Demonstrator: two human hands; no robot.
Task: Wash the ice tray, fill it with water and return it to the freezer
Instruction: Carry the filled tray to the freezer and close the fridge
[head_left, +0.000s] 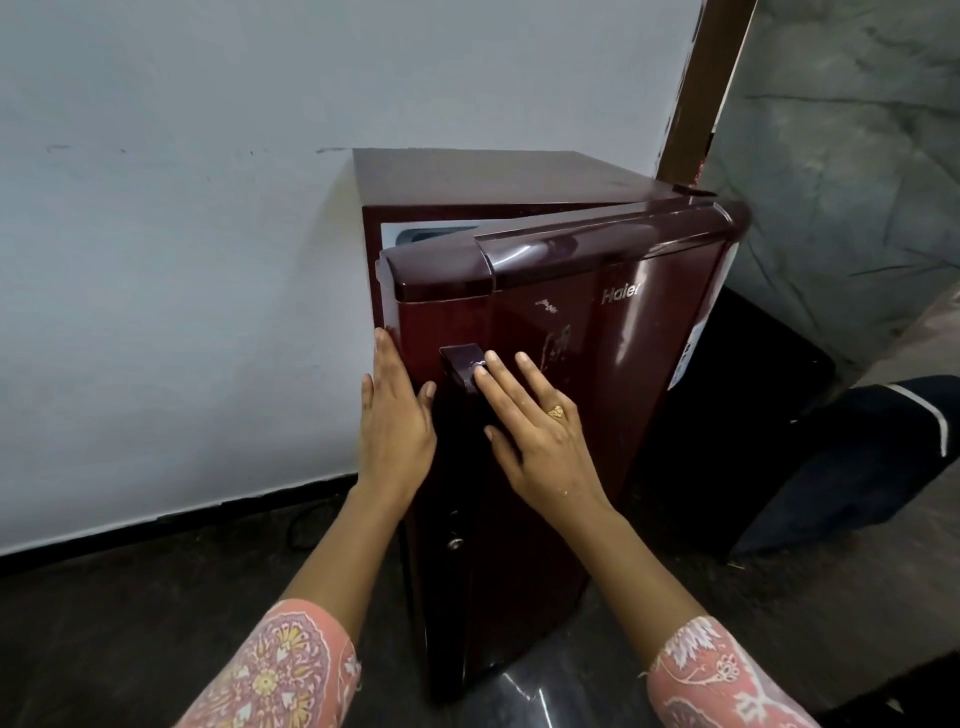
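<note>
A small maroon fridge (498, 176) stands against the pale wall. Its door (613, 332) is slightly ajar, and a strip of the white freezer interior (431, 234) shows at the top left. My left hand (397, 421) lies flat with straight fingers against the door's left edge. My right hand (535, 431), wearing a gold ring, rests with straight fingers on the door front, fingertips over the dark handle (462, 369). The ice tray is out of sight.
A dark floor (156, 623) runs under the fridge. A brown wooden post (711, 78) rises behind the fridge on the right. A black box-like object (737, 415) and a dark bag (857, 457) sit to the right of the fridge.
</note>
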